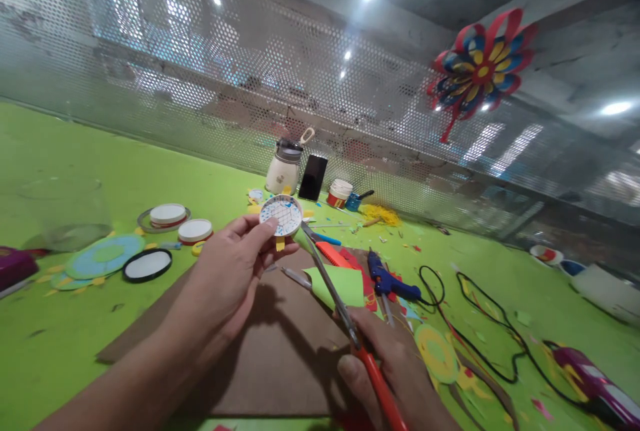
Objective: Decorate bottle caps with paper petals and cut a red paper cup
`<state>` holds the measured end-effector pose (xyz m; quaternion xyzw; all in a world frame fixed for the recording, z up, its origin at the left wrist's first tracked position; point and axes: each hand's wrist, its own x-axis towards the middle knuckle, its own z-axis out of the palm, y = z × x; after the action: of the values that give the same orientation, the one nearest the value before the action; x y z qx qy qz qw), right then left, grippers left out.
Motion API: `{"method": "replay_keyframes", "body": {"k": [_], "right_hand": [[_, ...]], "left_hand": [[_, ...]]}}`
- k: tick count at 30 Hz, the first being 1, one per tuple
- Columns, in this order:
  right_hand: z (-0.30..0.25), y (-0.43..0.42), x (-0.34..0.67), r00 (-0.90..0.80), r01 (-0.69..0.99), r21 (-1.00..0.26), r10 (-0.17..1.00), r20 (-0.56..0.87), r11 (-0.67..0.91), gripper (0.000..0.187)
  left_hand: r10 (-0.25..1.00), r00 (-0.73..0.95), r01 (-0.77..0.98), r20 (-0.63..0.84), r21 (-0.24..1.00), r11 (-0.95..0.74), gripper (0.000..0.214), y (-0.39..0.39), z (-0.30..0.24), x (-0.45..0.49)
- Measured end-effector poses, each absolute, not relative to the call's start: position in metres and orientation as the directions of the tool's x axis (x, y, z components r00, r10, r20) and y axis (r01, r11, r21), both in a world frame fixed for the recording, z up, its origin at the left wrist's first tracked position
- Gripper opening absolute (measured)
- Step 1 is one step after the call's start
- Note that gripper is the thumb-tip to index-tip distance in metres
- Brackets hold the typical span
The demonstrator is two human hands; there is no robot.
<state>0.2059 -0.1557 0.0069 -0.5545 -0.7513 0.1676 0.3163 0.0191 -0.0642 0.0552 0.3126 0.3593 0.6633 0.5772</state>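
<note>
Between thumb and fingers, my left hand (240,258) pinches a small round white lid (287,216) speckled with blue and dark marks. Yellow paper tabs stick out at its top and bottom. My right hand (383,358) is wrapped round the red handles of a pair of scissors (333,288), whose long metal blades point up toward the lid. Whether the blades touch the lid I cannot tell. Below both hands lies a brown cardboard sheet (270,364). Light green paper (337,284) and an orange-red cutter (333,254) lie beyond the scissors.
A blue glue gun (393,282) trails its black cord on the right. White lids (195,231), a black-rimmed lid (147,265) and a clear container (67,211) stand left. A jar (284,168), phone (313,178) and paint pots (340,192) stand at the back.
</note>
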Motion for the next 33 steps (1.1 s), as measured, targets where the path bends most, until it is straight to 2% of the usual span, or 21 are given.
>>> {"method": "replay_keyframes", "body": {"k": [14, 26, 33], "right_hand": [[0.004, -0.157, 0.202, -0.135, 0.792, -0.519, 0.922, 0.362, 0.32, 0.058], [0.0, -0.155, 0.202, -0.135, 0.756, -0.572, 0.931, 0.34, 0.318, 0.063], [-0.004, -0.154, 0.203, -0.154, 0.732, -0.588, 0.924, 0.35, 0.345, 0.058]], "left_hand": [[0.992, -0.126, -0.54, -0.007, 0.84, -0.063, 0.007, -0.064, 0.053, 0.019], [0.993, -0.117, -0.537, 0.009, 0.841, -0.071, 0.01, -0.064, 0.051, 0.019], [0.992, -0.128, -0.544, -0.008, 0.837, -0.063, 0.008, -0.064, 0.052, 0.021]]}}
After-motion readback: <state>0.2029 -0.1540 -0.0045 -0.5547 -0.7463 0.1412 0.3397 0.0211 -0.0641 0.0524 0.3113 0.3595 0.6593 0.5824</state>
